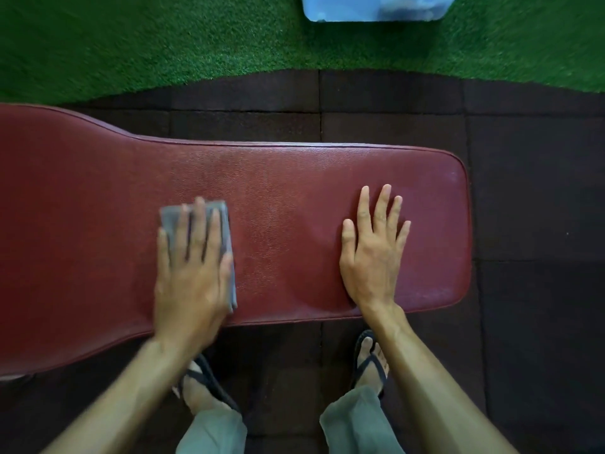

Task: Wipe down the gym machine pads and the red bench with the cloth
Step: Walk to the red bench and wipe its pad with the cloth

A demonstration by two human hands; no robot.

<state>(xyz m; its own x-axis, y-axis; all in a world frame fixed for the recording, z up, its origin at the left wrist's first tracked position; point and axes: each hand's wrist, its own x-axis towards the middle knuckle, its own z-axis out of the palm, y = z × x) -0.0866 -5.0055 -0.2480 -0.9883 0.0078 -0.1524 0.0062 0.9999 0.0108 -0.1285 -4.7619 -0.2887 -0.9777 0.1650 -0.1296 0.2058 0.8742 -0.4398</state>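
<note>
The red bench [281, 198] runs left to right across the view, wider at its left end and rounded at its right end. A folded grey cloth [226, 221] lies flat on the bench's middle. My left hand [191, 273] presses down on the cloth with fingers spread, and is motion-blurred. The cloth's edges show past the fingertips and along the hand's right side. My right hand [373, 250] rests flat on the bare bench pad near its right end, fingers apart, holding nothing.
Dark rubber floor tiles [530, 191] surround the bench. Green artificial turf [163, 44] covers the far floor. A pale blue plastic container [376, 8] stands on the turf at the top. My feet in black sandals [370, 365] stand at the bench's near edge.
</note>
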